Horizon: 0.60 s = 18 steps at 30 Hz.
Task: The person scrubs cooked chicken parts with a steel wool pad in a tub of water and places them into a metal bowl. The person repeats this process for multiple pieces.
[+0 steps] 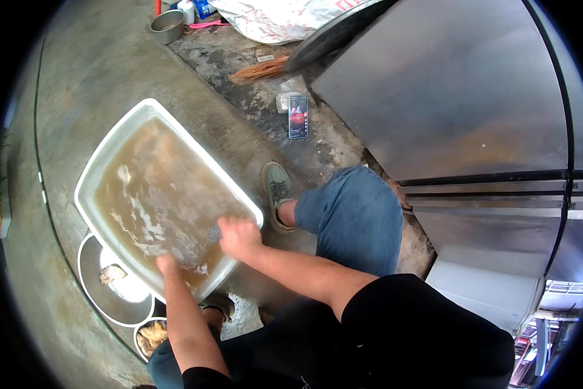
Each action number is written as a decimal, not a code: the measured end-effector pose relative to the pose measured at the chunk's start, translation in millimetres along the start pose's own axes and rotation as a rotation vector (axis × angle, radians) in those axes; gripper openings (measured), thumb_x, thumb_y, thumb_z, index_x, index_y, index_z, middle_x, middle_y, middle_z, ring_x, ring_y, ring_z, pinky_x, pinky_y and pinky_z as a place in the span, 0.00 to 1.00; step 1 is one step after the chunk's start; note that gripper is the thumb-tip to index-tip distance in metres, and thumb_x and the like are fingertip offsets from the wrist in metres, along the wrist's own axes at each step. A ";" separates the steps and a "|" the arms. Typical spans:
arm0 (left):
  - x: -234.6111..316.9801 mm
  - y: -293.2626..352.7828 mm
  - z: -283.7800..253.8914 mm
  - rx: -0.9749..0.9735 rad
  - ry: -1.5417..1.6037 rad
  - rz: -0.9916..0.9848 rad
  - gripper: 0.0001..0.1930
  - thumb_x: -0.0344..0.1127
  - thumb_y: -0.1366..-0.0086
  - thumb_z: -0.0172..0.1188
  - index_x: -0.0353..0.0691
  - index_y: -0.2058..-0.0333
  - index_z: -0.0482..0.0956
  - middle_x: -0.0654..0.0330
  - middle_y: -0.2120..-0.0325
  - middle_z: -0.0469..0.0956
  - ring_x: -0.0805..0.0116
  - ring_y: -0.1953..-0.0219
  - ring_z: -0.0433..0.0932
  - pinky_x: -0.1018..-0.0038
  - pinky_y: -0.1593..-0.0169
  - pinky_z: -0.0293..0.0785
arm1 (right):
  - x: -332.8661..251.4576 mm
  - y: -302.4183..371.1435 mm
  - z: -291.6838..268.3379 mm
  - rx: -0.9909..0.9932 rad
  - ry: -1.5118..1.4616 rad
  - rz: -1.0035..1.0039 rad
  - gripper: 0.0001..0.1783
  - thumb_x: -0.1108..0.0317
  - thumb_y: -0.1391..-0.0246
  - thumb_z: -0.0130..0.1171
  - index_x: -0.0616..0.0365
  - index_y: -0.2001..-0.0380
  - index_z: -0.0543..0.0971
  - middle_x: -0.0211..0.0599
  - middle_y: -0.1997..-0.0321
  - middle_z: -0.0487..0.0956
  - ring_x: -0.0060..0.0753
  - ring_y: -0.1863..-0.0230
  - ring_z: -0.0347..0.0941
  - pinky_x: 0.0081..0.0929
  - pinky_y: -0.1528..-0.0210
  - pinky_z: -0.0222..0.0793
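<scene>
A white rectangular tub [199,150] of murky brown water [155,188] stands on the floor before me. My left hand [168,263] is dipped in the water near the tub's near side, its fingers hidden under the surface. At the right near corner, my right hand [239,237] is just over the water with its fingers curled closed. What it holds, if anything, cannot be made out. Ripples and glare cover the water around both hands. Pale shapes show faintly below the surface, too unclear to name.
A metal bowl [89,285] with a pale lump [112,274] and another bowl of brownish pieces [152,338] stand left of me. A lit phone [298,117] leans near a straw broom [260,69]. A steel cabinet [460,91] flanks my right. A metal pot [168,27] stands far off.
</scene>
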<state>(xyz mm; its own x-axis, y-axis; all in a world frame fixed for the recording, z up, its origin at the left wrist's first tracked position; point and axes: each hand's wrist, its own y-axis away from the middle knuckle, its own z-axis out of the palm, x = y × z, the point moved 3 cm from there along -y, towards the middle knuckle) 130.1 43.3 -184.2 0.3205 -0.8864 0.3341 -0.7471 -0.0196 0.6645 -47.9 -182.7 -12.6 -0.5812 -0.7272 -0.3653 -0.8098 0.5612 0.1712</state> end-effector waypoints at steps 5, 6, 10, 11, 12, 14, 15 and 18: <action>6.1 -32.0 23.5 -0.071 -0.265 0.051 0.26 0.42 0.42 0.57 0.27 0.50 0.74 0.44 0.52 0.77 0.55 0.52 0.78 0.65 0.51 0.73 | 2.1 -1.8 3.1 -0.018 -0.022 -0.020 0.16 0.63 0.60 0.64 0.54 0.68 0.72 0.39 0.70 0.77 0.44 0.67 0.77 0.41 0.63 0.71; 7.2 -36.6 28.5 -0.085 -0.315 0.064 0.26 0.42 0.41 0.57 0.27 0.50 0.74 0.44 0.52 0.77 0.55 0.52 0.78 0.65 0.51 0.73 | 1.8 -1.5 3.1 -0.015 -0.029 -0.026 0.16 0.63 0.61 0.64 0.54 0.68 0.72 0.38 0.70 0.77 0.43 0.67 0.77 0.41 0.63 0.71; -2.1 -41.8 40.8 -0.128 -0.421 0.112 0.26 0.43 0.41 0.56 0.28 0.50 0.74 0.44 0.52 0.77 0.55 0.52 0.78 0.65 0.51 0.73 | -2.8 -1.8 -4.5 -0.008 -0.036 -0.049 0.17 0.63 0.61 0.65 0.53 0.68 0.71 0.36 0.70 0.76 0.43 0.68 0.76 0.42 0.65 0.69; -4.7 -42.0 41.7 -0.135 -0.444 0.123 0.25 0.43 0.41 0.56 0.28 0.50 0.74 0.44 0.52 0.77 0.55 0.53 0.78 0.65 0.51 0.73 | -2.7 -2.3 -3.7 0.002 -0.031 -0.061 0.17 0.63 0.61 0.65 0.53 0.68 0.71 0.36 0.70 0.76 0.43 0.68 0.76 0.42 0.66 0.69; -5.2 -43.5 43.7 -0.143 -0.459 0.133 0.25 0.43 0.41 0.56 0.28 0.50 0.74 0.44 0.52 0.77 0.55 0.53 0.78 0.65 0.51 0.73 | -2.6 -2.9 -2.8 0.012 -0.026 -0.073 0.17 0.63 0.61 0.65 0.53 0.68 0.71 0.36 0.70 0.76 0.43 0.68 0.76 0.42 0.66 0.69; -6.7 -43.9 47.7 -0.157 -0.488 0.153 0.25 0.43 0.40 0.56 0.29 0.50 0.74 0.44 0.52 0.77 0.55 0.53 0.78 0.65 0.51 0.73 | -3.1 -2.7 -2.2 0.014 -0.015 -0.079 0.18 0.63 0.61 0.65 0.53 0.67 0.71 0.36 0.70 0.76 0.43 0.68 0.76 0.42 0.67 0.69; -6.9 -43.8 48.8 -0.163 -0.495 0.162 0.25 0.43 0.40 0.55 0.29 0.50 0.74 0.44 0.52 0.77 0.55 0.53 0.78 0.65 0.51 0.73 | -4.0 -2.7 -2.9 0.007 -0.008 -0.073 0.18 0.63 0.61 0.65 0.53 0.67 0.71 0.36 0.70 0.76 0.43 0.68 0.76 0.42 0.67 0.69; -6.7 -42.9 53.8 -0.183 -0.528 0.198 0.25 0.43 0.40 0.55 0.29 0.50 0.74 0.44 0.52 0.77 0.55 0.53 0.78 0.64 0.51 0.73 | -4.2 -2.9 -4.4 -0.002 0.001 -0.074 0.18 0.63 0.61 0.65 0.53 0.66 0.71 0.36 0.70 0.76 0.43 0.69 0.76 0.42 0.68 0.69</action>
<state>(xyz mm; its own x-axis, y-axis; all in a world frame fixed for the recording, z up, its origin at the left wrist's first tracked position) 128.7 25.3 -250.9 -0.1833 -0.9761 0.1166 -0.6353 0.2081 0.7437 -43.4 -183.0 -7.5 -0.5194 -0.7671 -0.3765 -0.8509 0.5049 0.1452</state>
